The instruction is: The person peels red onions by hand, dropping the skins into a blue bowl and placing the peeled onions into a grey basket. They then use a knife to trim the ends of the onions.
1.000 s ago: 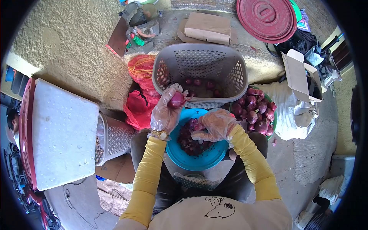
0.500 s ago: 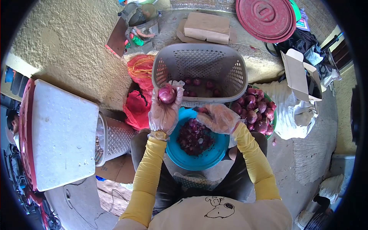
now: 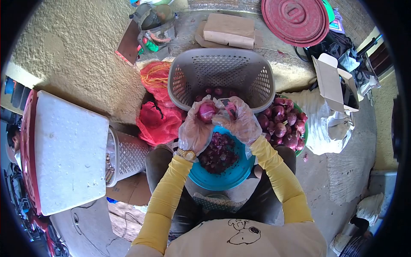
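Observation:
My left hand [image 3: 195,128], in a clear plastic glove, holds a red onion [image 3: 207,112] above the near rim of the grey perforated basket [image 3: 269,96]. Close beside it on the right, my gloved right hand [image 3: 240,120] is closed around a small reddish tool [image 3: 230,110], partly hidden by the fingers. Below both hands sits a blue basin [image 3: 199,177] with onion skins and scraps [image 3: 218,156] in it. Several red onions [image 3: 218,91] lie at the bottom of the basket. More whole onions [image 3: 280,128] fill a green container on the right.
A red mesh sack [image 3: 158,122] lies left of the basket. Further left are a white foam board [image 3: 70,150] and another perforated basket [image 3: 132,154]. A white sack [image 3: 321,128] and an open carton [image 3: 332,83] stand right. Behind lie a cardboard box [image 3: 229,30] and a red lid [image 3: 295,19].
My left hand has moved right with the onion. My right hand has risen and moved slightly left, so both hands now meet at the onion.

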The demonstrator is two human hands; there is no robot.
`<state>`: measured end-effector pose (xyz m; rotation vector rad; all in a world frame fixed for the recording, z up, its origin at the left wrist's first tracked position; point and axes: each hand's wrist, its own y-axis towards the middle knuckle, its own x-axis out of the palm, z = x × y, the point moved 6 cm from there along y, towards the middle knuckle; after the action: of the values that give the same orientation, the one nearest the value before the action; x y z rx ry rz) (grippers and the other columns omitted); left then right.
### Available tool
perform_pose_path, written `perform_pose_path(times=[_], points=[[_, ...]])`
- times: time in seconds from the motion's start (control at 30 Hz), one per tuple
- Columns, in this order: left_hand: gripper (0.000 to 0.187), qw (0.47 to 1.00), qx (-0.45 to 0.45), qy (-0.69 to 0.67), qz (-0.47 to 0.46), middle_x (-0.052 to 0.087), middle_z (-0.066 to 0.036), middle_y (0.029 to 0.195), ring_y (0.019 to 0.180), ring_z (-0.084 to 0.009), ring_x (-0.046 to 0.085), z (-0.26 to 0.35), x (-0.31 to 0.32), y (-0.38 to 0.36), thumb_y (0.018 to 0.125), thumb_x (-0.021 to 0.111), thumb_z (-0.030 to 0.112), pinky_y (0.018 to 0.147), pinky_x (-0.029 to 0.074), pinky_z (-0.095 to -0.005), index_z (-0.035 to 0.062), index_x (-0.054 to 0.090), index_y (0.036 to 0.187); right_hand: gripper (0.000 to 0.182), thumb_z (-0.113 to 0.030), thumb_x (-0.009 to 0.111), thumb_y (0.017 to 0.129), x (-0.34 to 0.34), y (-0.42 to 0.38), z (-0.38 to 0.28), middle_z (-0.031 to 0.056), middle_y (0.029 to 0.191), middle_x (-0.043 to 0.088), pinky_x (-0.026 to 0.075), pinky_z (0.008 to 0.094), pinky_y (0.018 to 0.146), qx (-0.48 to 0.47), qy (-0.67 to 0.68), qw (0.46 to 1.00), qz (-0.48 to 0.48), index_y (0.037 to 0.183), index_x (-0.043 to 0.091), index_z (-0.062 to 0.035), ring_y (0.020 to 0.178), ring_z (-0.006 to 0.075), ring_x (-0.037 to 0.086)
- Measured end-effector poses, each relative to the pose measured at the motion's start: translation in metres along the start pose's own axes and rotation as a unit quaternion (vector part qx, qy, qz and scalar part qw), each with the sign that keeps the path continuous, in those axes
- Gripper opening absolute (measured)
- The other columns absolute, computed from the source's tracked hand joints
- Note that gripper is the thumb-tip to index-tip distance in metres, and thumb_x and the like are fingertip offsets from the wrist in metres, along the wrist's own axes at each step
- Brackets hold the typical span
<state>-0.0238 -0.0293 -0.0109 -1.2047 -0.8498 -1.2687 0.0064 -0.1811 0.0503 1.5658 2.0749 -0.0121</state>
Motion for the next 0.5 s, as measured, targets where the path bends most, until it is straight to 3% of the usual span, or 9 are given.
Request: perform_pose_path(times=[0.13, 0.17, 0.3, 0.37, 0.5], points=[[0.036, 0.999, 0.009, 0.046, -0.025, 0.063, -0.014, 0.126, 0.117, -0.0268, 0.062, -0.001, 0.006, -0.002, 0.107, 0.059, 0.026, 0.099, 0.056, -0.0438, -0.0010, 0.060, 0.131, 0.062, -0.032, 0.095, 0.077, 0.012, 0.000, 0.008, 0.0091, 0.102, 0.068, 0.055, 0.0343, 0.084, 0.018, 0.052, 0.996, -0.063, 0.121, 0.061, -0.0029, 0.092, 0.0175, 0.065], [0.036, 0.999, 0.006, 0.045, -0.010, 0.064, -0.014, 0.126, 0.116, -0.0262, 0.063, -0.002, 0.004, -0.003, 0.108, 0.058, 0.027, 0.098, 0.056, -0.0433, -0.0009, 0.060, 0.131, 0.066, -0.031, 0.096, 0.075, 0.016, -0.002, 0.011, 0.0097, 0.103, 0.067, 0.055, 0.0344, 0.084, 0.043, 0.101, 0.991, -0.078, 0.123, 0.060, -0.0029, 0.093, 0.0175, 0.065], [0.035, 0.999, 0.006, 0.032, 0.038, 0.064, -0.013, 0.124, 0.113, -0.0250, 0.064, -0.005, -0.005, -0.001, 0.108, 0.058, 0.026, 0.097, 0.056, -0.0413, -0.0010, 0.061, 0.129, 0.067, -0.031, 0.095, 0.076, 0.022, -0.004, 0.023, 0.0100, 0.105, 0.067, 0.054, 0.0346, 0.085, 0.048, 0.087, 0.992, -0.073, 0.124, 0.057, -0.0032, 0.095, 0.0174, 0.065], [0.035, 0.999, 0.005, 0.031, 0.024, 0.064, -0.012, 0.125, 0.113, -0.0248, 0.064, -0.005, -0.004, -0.003, 0.108, 0.058, 0.026, 0.097, 0.057, -0.0408, -0.0010, 0.061, 0.129, 0.064, -0.030, 0.095, 0.076, 0.027, -0.002, 0.030, 0.0079, 0.102, 0.065, 0.054, 0.0336, 0.084, 0.077, 0.074, 0.986, -0.125, 0.120, 0.057, -0.0042, 0.091, 0.0168, 0.062], [0.035, 0.999, 0.004, 0.043, 0.002, 0.065, -0.011, 0.124, 0.113, -0.0241, 0.064, -0.005, -0.003, -0.001, 0.108, 0.059, 0.027, 0.094, 0.057, -0.0399, -0.0007, 0.061, 0.129, 0.058, -0.030, 0.095, 0.076, 0.023, -0.001, 0.020, 0.0057, 0.095, 0.061, 0.053, 0.0331, 0.081, 0.044, 0.068, 0.993, -0.085, 0.112, 0.057, -0.0048, 0.085, 0.0162, 0.058]])
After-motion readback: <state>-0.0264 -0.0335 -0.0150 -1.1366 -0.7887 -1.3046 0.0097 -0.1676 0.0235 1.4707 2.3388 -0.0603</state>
